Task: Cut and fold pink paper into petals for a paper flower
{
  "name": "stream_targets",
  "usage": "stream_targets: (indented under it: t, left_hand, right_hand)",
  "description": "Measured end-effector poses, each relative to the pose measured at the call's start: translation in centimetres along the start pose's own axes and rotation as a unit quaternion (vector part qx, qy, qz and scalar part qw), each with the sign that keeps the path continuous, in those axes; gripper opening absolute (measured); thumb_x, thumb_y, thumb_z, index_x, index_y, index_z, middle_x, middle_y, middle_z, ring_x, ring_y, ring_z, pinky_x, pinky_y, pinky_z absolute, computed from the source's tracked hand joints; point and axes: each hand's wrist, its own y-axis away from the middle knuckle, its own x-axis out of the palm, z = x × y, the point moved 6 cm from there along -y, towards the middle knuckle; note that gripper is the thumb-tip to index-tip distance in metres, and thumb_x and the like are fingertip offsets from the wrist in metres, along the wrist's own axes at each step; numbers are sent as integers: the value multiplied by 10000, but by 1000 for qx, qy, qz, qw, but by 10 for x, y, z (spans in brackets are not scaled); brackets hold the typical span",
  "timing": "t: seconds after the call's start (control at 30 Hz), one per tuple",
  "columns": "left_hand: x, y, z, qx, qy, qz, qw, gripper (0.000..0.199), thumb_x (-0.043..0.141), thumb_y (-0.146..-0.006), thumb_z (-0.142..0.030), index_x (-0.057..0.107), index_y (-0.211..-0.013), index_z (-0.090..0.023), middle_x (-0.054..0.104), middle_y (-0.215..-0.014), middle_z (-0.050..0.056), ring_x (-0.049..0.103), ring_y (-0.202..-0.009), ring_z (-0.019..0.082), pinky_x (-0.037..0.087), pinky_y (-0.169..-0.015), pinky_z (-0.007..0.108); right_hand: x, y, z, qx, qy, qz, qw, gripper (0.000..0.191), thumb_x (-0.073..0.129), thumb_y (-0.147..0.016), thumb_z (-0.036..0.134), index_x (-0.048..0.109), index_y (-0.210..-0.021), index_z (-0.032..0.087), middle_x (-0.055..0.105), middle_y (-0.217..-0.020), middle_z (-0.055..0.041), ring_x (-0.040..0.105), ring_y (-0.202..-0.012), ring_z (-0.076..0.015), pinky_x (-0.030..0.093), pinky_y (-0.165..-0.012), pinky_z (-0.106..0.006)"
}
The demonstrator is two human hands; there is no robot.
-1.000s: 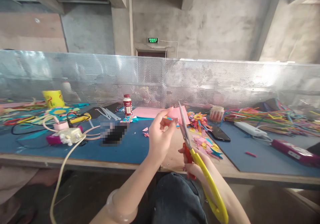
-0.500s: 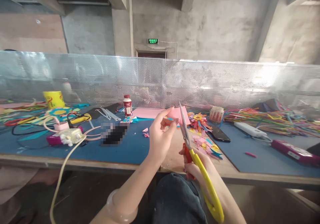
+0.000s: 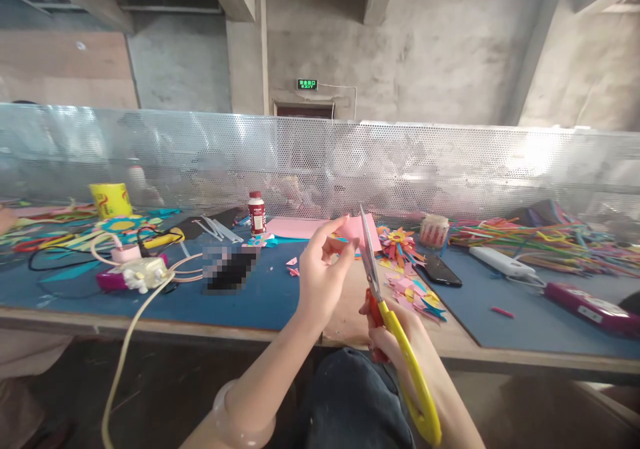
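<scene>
My left hand (image 3: 323, 275) is raised over the table edge, with thumb and fingers bent toward each other in a pinch. Whatever lies between its fingertips cannot be made out against the pink paper (image 3: 367, 225) behind. My right hand (image 3: 395, 332) grips a pair of scissors (image 3: 371, 262) with one orange-red and one yellow handle. The blades point up and away, nearly together, just right of my left fingertips. Beyond the scissors lie a layered paper flower (image 3: 397, 243) and several pink, yellow and blue paper cutouts (image 3: 413, 292).
Left are a power strip with plugs and cable (image 3: 143, 272), a yellow tub (image 3: 111, 200) and a red-capped bottle (image 3: 257, 212). Right are a phone (image 3: 440, 270), a jar (image 3: 434, 230), a white device (image 3: 501, 261), a purple power strip (image 3: 590, 305) and colourful strips (image 3: 530, 239). A perforated metal screen (image 3: 320, 162) stands behind.
The view has shifted very slightly. Both hands keep nearly the same pose, with the right hand and scissors handle a touch further left. Part of another person's hand now shows at the far left edge.
</scene>
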Motion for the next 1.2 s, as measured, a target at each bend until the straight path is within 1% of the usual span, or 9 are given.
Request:
stream_targets:
  t: [0.17, 0.27, 0.37, 0.57, 0.7, 0.87, 1.0, 1.2]
  left_hand:
    - [1, 0, -1, 0, 5, 6, 1000, 371, 585, -746, -245, 560, -1116, -239, 583, -696, 17, 551, -670, 141, 478, -598, 268]
    - [1, -1, -1, -3, 5, 10, 1000, 373, 590, -743, -248, 560, -1115, -235, 596, -731, 25, 548, -665, 139, 475, -590, 266]
    - [1, -1, 0, -2, 9, 11, 1000, 374, 592, -743, -249, 558, -1115, -234, 604, -756, 27, 547, -662, 131, 476, -603, 264]
    - [2, -1, -1, 0, 10, 20, 1000, 360, 591, -747, -258, 562, -1106, -237, 596, -722, 19, 542, -649, 129, 478, -609, 267]
    - [2, -2, -2, 2, 1, 24, 1000, 349, 582, -754, -263, 565, -1102, -246, 598, -732, 21, 542, -648, 130, 476, -589, 263]
    - [2, -2, -2, 4, -2, 25, 1000, 343, 580, -755, -269, 566, -1097, -253, 590, -712, 15, 537, -640, 132, 465, -554, 253]
    - [3, -2, -2, 4, 1, 29, 1000, 339, 578, -758, -269, 565, -1095, -245, 590, -708, 16, 533, -637, 131, 463, -560, 255]
    - [2, -3, -3, 5, -17, 26, 999, 335, 585, -752, -262, 574, -1086, -248, 606, -754, 24, 535, -650, 129, 461, -555, 248]
  right_hand:
    - [0, -4, -9, -14, -1, -34, 999, 135, 438, -629, 192, 487, -754, 173, 367, -551, 54, 386, -438, -86, 312, -425, -210]
    - [0, -5, -12, -5, 7, -34, 999, 122, 460, -627, 199, 495, -742, 178, 375, -559, 52, 388, -432, -84, 315, -421, -210]
    - [-1, -4, -9, -5, 9, -38, 999, 119, 456, -631, 200, 499, -740, 181, 380, -549, 57, 394, -424, -84, 322, -424, -210]
    - [2, -2, -6, 4, 11, -36, 999, 92, 427, -650, 195, 481, -723, 181, 389, -461, 66, 416, -384, -94, 310, -389, -203]
    - [2, -2, -6, -1, 9, -53, 999, 73, 433, -647, 213, 477, -697, 182, 381, -429, 71, 427, -362, -97, 321, -373, -200]
    - [4, -2, -5, 7, 10, -49, 999, 74, 433, -652, 211, 481, -695, 175, 401, -411, 72, 440, -356, -98, 344, -371, -194]
    - [3, -2, -5, 12, 9, -55, 998, 61, 434, -656, 211, 478, -678, 176, 394, -404, 74, 447, -360, -98, 344, -363, -186]
    - [4, -2, -5, 19, 11, -51, 998, 59, 430, -665, 202, 483, -670, 177, 392, -394, 78, 434, -341, -96, 341, -351, -189]
